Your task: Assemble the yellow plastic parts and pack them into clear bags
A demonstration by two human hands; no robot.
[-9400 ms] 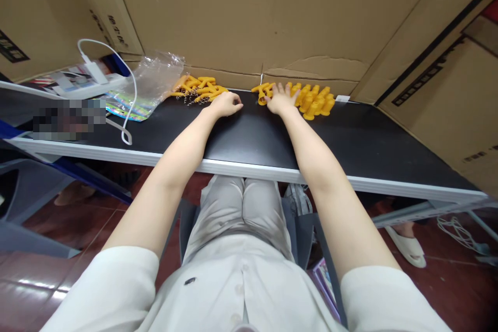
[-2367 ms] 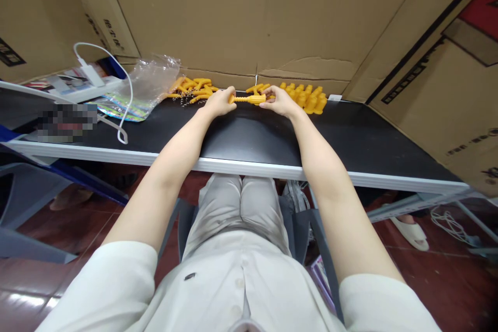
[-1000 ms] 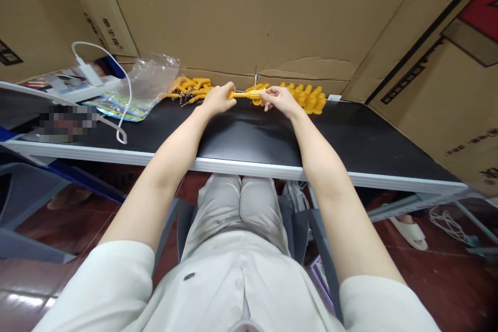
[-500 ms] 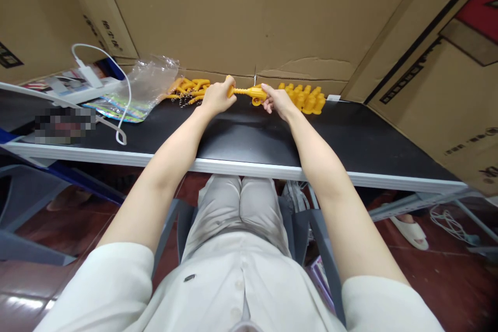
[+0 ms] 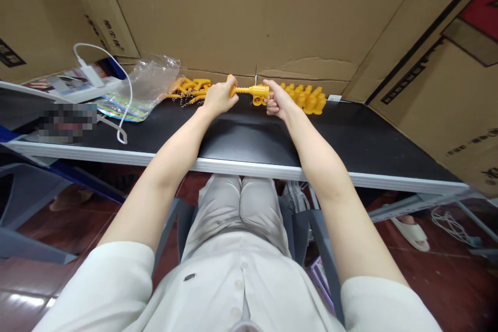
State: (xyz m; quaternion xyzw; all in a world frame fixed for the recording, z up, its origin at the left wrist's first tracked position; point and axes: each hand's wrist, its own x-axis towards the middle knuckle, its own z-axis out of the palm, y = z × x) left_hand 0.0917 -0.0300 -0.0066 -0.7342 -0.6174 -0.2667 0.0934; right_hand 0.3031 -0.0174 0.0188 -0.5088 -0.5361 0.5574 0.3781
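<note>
Both my hands hold one yellow plastic toy point(image 5: 251, 93) just above the far part of the black table point(image 5: 241, 137). My left hand point(image 5: 218, 97) is closed round its thin rod end. My right hand point(image 5: 277, 101) pinches its thicker barrel end. A pile of yellow rod parts with small metal chains point(image 5: 192, 88) lies left of my left hand. A cluster of upright yellow barrel parts point(image 5: 306, 97) stands right of my right hand.
A clear plastic bag point(image 5: 150, 80) over colourful cards lies at the left, with a white charger and cable point(image 5: 101, 70) beside it. Cardboard boxes point(image 5: 249, 15) wall the table's back and right side. Another person's sandalled foot point(image 5: 410, 233) shows under the table.
My hands have lifted the joined toy slightly and shifted it a little right; my right hand's fingers have curled tighter round the barrel end.
</note>
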